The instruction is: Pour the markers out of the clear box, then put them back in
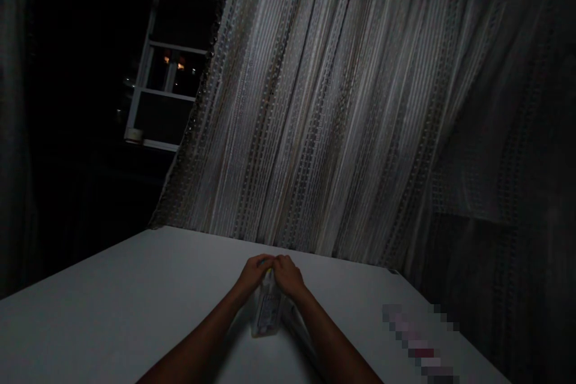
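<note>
Two bare forearms reach in from the bottom edge of the view and end in two hands near 6 o'clock, above one white table [112, 318]. The left hand [253, 273] and the right hand [287, 276] meet at the top of one clear plastic bottle [266, 312]. Their fingers [281, 262] are curled closed around it from both sides, gripping it, with the fingertips almost touching. The bottle's body, with a printed label, extends below the fingers towards the person, tilted, with its top pointing away. Whether it holds any liquid is hard to tell in the dim light. A speck of yellow and blue shows between the fingertips, too small to identify. At about 4 o'clock, one pixelated strip [420, 345] lies on the table, too blurred to identify. Behind the table, one long sheer striped curtain [310, 102] hangs from 12 to 3 o'clock. At 10 o'clock is one white-framed window [168, 72], with one small pale round object [134, 135] at its lower corner and orange lights [174, 63] glowing in the darkness beyond.
</note>
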The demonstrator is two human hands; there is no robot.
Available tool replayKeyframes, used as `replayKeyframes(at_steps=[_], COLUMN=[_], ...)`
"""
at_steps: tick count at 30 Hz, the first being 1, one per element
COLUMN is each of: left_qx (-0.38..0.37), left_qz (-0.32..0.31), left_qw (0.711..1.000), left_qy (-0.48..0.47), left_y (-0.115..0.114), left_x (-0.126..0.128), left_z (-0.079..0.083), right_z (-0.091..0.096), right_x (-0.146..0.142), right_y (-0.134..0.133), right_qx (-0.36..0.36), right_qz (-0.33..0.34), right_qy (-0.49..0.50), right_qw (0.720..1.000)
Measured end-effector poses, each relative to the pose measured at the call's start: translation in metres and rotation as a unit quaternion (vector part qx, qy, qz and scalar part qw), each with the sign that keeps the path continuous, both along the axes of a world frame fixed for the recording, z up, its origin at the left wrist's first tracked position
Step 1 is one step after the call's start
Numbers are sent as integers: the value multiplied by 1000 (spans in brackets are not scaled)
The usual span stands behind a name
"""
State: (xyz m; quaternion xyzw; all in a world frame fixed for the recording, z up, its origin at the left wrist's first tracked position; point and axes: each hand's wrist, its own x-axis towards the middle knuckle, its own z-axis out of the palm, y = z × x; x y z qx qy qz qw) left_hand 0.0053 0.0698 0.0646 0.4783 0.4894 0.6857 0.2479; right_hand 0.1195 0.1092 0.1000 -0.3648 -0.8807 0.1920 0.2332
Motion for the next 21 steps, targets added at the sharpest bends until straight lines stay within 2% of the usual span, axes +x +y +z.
replayKeyframes(at_steps=[6, 12, 21], left_qx=[1, 7, 14], left_qz=[-15, -15, 3], left_qw=[1000, 999, 997], left_qy=[-9, -28, -76], left_y=[-6, -16, -27], left_x=[2, 9, 19], left_z=[1, 5, 8], right_z=[-14, -23, -13], right_x=[-5, -7, -6], right_y=[20, 22, 10], right_qx=[-60, -105, -135], right_qz=[17, 19, -2], right_qy=[107, 189, 243], right_qw=[992, 976, 960])
